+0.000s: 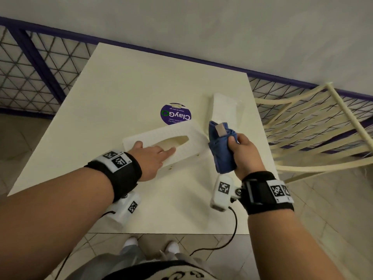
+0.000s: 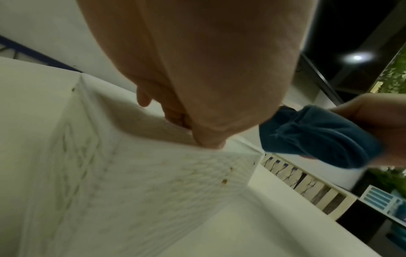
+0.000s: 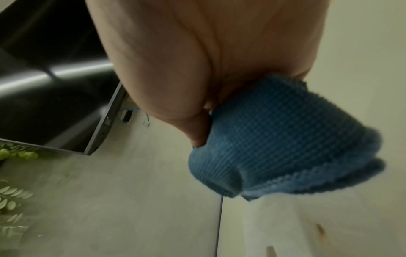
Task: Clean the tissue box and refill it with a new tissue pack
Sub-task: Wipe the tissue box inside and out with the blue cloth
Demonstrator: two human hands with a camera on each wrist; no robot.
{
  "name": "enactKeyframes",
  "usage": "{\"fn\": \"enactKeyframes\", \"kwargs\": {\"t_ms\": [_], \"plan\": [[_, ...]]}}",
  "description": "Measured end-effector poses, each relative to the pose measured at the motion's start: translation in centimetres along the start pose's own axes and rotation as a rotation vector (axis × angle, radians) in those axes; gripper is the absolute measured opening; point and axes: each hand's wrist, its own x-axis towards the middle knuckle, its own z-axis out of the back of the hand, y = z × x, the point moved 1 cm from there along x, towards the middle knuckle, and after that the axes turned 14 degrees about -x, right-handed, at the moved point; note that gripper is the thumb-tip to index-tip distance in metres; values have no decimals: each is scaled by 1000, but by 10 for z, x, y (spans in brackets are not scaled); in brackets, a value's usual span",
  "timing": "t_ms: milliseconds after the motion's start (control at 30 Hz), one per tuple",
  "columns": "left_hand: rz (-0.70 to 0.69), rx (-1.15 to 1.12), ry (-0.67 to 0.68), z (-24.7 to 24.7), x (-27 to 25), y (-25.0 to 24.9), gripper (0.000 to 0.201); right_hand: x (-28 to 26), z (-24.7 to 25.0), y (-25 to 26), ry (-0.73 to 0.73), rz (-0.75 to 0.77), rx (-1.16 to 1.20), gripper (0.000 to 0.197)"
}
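Note:
A white textured tissue box (image 1: 193,136) lies across the middle of the table, its oval slot facing up and small brown specks on its near side (image 2: 224,181). My left hand (image 1: 153,156) rests flat on the box's top at its left end, fingers straight. My right hand (image 1: 245,152) hovers just right of the box and grips a bunched blue cloth (image 1: 221,150), also in the left wrist view (image 2: 318,135) and the right wrist view (image 3: 285,139). A new white tissue pack (image 1: 227,108) lies behind the cloth near the table's right edge.
The cream table (image 1: 129,93) carries a round purple sticker (image 1: 175,115) behind the box. A cream slatted chair (image 1: 314,126) stands at the right. A wire-mesh railing with purple bars (image 1: 30,65) runs behind. Cables hang off the table's near edge.

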Motion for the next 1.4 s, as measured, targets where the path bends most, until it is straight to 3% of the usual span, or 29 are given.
{"fn": "enactKeyframes", "kwargs": {"t_ms": [133,333,400,533,633,700,833,933,1000,1133,1233,1300,1400], "plan": [[79,-142,45,9,16,-12,64,-17,-1,-18,19,5,98,18],[130,-600,-101,41,27,-1,56,-33,-14,-1,75,168,216,21],[87,-733,-192,56,28,-5,56,-37,-36,4,153,246,242,37],[20,-1068,-277,78,29,-13,60,-55,-91,7,344,539,-144,58],[-35,-1070,-315,81,18,-6,54,-42,-95,14,193,642,-329,61],[-86,-1064,-321,81,11,0,52,-18,-82,28,57,609,-360,62],[-58,-1126,-296,80,-2,8,49,33,-48,68,-136,480,-292,55],[-55,-1147,-311,78,-4,7,48,41,-51,79,-164,453,-265,55],[-41,-1188,-348,80,0,6,48,24,-68,75,-145,525,-291,56],[-22,-1290,-442,92,6,8,51,-38,-111,41,58,738,-386,61],[24,-1420,-424,99,3,6,60,-56,-117,24,166,799,-457,63],[-32,-1430,-416,98,1,2,54,-41,-105,29,91,784,-450,62],[-84,-1351,-351,87,-1,-2,46,0,-75,51,-104,621,-354,60]]}}
